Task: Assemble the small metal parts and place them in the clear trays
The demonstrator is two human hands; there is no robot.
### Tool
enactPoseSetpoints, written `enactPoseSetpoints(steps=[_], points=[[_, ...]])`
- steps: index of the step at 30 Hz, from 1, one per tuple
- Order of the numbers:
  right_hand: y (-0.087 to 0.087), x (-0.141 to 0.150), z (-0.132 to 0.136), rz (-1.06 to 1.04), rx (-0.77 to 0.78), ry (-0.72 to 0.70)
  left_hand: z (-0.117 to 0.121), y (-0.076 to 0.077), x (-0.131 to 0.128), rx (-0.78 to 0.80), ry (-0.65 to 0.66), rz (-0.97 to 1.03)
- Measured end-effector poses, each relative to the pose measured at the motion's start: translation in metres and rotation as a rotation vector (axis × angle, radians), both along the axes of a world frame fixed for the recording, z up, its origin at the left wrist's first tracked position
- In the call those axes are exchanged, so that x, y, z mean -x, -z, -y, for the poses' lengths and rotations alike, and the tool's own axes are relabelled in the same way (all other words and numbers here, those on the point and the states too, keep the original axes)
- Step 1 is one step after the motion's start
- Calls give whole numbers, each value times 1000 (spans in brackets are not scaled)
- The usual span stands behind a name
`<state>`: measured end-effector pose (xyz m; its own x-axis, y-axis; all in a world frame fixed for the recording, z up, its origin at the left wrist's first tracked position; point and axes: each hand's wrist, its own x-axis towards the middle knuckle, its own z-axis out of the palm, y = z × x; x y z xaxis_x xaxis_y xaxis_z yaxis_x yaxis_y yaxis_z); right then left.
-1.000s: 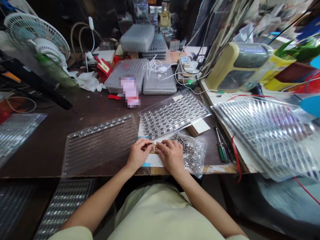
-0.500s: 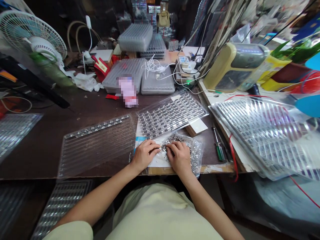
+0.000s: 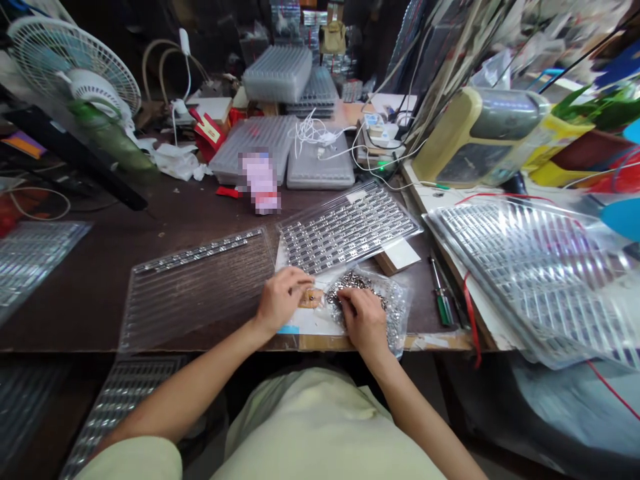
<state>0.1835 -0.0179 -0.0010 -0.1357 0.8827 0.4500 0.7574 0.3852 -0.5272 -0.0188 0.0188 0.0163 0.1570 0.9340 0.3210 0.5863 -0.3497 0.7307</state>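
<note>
My left hand (image 3: 283, 300) hovers at the lower left corner of a clear plastic tray (image 3: 350, 223) filled with rows of small metal parts. Its thumb and fingers curl together, and whatever lies between their tips is too small to make out. Just beside them, a small tan piece (image 3: 311, 298) lies on white paper (image 3: 320, 325). My right hand (image 3: 367, 321) reaches over an open clear bag (image 3: 399, 323) heaped with tiny metal pieces (image 3: 356, 280). Its fingertips are pinched at the heap's left edge; what they grip is hidden.
Left of my hands lies another clear tray (image 3: 200, 293), with parts along its top row. A green-handled screwdriver (image 3: 442, 303) rests at the right. Filled trays (image 3: 530, 273) overlap the right-hand edge. A fan (image 3: 75, 67) and stacked trays (image 3: 277, 73) stand behind.
My left hand has drawn away from the right hand and up toward the filled tray, uncovering the tan piece. My right hand stays at the bag. The view has shifted slightly.
</note>
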Motion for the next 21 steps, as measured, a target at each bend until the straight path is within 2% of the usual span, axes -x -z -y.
enactPoseSetpoints(steps=[3, 6, 8, 11, 14, 16, 19, 21], points=[[-2, 6, 0, 2, 9, -51, -40, -12, 39, -54, -218, -120], [-3, 19, -1, 41, 52, -47, -75, -10, 81, -38, -401, -317], [-2, 27, -2, 67, 68, -52, -85, -3, 102, -14, -447, -398], [0, 36, -5, 88, 51, -69, -82, 5, 120, -18, -490, -457], [4, 38, -8, 97, 36, -62, -74, 3, 119, -62, -499, -478], [7, 39, -9, 105, 37, -63, -76, -2, 108, -78, -427, -471], [8, 41, -9, 136, 46, -68, -92, -8, 79, -72, -282, -468], [6, 42, -9, 164, 53, -68, -106, -11, 61, -52, -244, -489]])
